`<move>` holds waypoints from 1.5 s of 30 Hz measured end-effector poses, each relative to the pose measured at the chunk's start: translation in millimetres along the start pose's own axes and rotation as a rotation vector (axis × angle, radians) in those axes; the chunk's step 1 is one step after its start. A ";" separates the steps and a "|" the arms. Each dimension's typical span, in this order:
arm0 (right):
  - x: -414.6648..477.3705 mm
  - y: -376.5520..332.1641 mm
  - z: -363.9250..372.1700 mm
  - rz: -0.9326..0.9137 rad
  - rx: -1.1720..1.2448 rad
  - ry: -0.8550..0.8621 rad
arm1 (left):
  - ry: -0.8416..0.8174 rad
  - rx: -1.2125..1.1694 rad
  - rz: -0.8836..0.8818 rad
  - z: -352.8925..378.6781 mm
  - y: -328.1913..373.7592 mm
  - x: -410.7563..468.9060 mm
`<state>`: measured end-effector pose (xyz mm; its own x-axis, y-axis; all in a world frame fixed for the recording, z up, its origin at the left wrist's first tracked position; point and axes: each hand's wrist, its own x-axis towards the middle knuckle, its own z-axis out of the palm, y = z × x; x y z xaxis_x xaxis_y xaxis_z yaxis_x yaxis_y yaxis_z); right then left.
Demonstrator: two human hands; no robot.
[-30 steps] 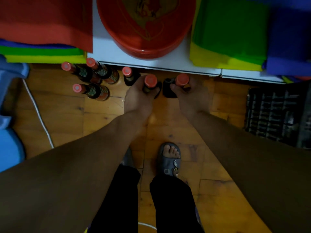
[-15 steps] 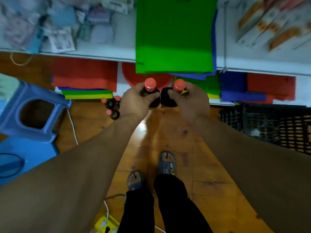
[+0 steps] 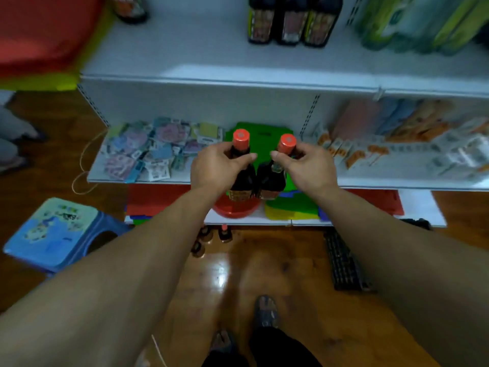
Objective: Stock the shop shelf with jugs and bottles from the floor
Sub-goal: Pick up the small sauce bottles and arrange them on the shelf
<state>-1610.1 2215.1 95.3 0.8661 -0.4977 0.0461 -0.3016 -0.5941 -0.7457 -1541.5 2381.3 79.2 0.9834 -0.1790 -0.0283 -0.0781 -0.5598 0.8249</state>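
- Left hand grips the neck of a dark bottle (red cap).
- Right hand grips a second bottle, touching the first, in front of the middle shelf.
- More bottles stand on the floor.

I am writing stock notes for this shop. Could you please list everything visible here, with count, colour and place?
left bottle: one, dark, red cap, held before the middle shelf
right bottle: one, dark, red cap, held beside it
shelf bottles: three, dark, top shelf
floor bottles: about three, dark, blurred, floor below the shelves
green packs: count unclear, top shelf, right
small packets: many, mixed colours, middle shelf, left
green sheets: stack, middle shelf, centre
basin: one, red, bottom shelf
stool: one, blue, floor, left
crate: one, black, floor, right
left hand: grips the left bottle's neck
right hand: grips the right bottle's neck
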 end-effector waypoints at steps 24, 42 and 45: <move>117.7 -163.0 -165.9 -0.240 0.038 0.152 | 0.120 -0.101 0.219 -105.4 229.8 93.3; 230.1 -138.2 -127.4 -0.189 -0.031 0.069 | 0.086 -0.097 0.125 -60.3 218.0 197.2; 239.8 -141.4 -124.8 -0.190 -0.085 0.053 | 0.053 -0.061 0.115 -60.0 215.6 212.6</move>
<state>-1409.5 2100.9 294.7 0.8892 -0.4027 0.2173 -0.1690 -0.7303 -0.6619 -1339.4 2271.1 285.0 0.9760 -0.1951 0.0972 -0.1825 -0.4876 0.8538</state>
